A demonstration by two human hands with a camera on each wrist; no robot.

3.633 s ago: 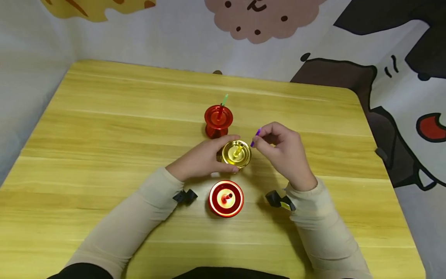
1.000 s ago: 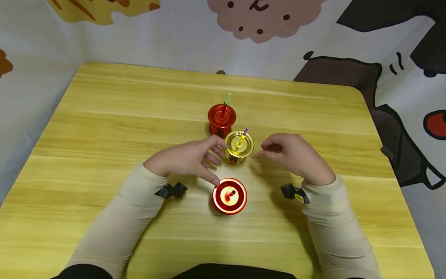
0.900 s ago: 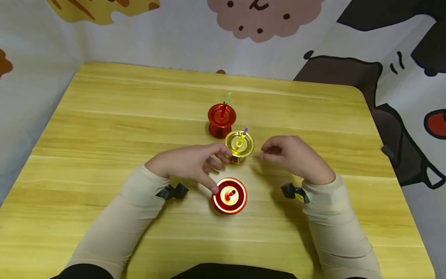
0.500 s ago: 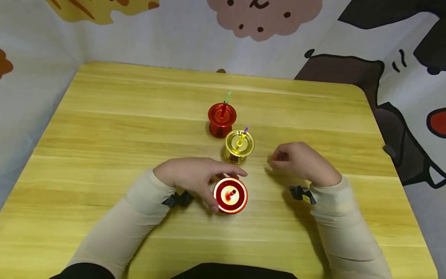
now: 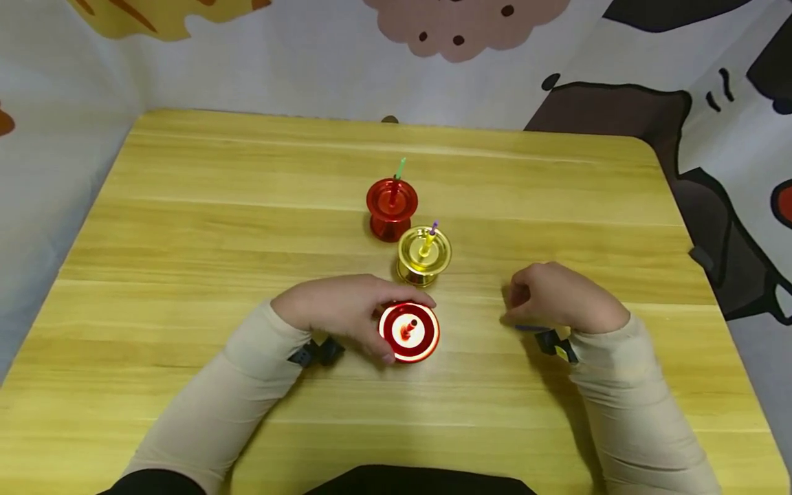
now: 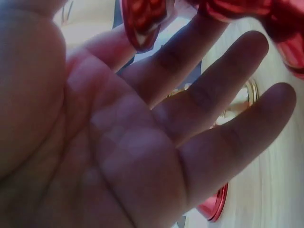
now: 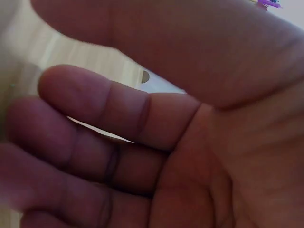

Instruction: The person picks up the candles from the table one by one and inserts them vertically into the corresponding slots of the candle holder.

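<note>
My left hand (image 5: 349, 309) grips a red candle holder (image 5: 423, 354) from the left, thumb at its front and index finger behind. This holder has a short central tube and a brightly lit dish. In the left wrist view, parts of the red holder (image 6: 280, 28) show above the outstretched fingers (image 6: 237, 137). Behind it stands a gold candle holder (image 5: 419, 275) with a purple candle (image 5: 435, 225) in its tube. My right hand (image 5: 559, 295) is low over the table, fingers loosely curled, nothing visible in them. A slim blue stick (image 5: 531, 328) shows beneath it.
Farther back stands another red candle holder (image 5: 390, 225) with a thin green candle (image 5: 401, 168). All sit on a pale wooden table (image 5: 185, 206). A cloth with cartoon prints (image 5: 297, 69) hangs behind the far edge.
My left hand left the gold holder and took hold of the front red one, which has shifted slightly back. The purple candle went from my right hand into the gold holder; that hand moved right and nearer.
</note>
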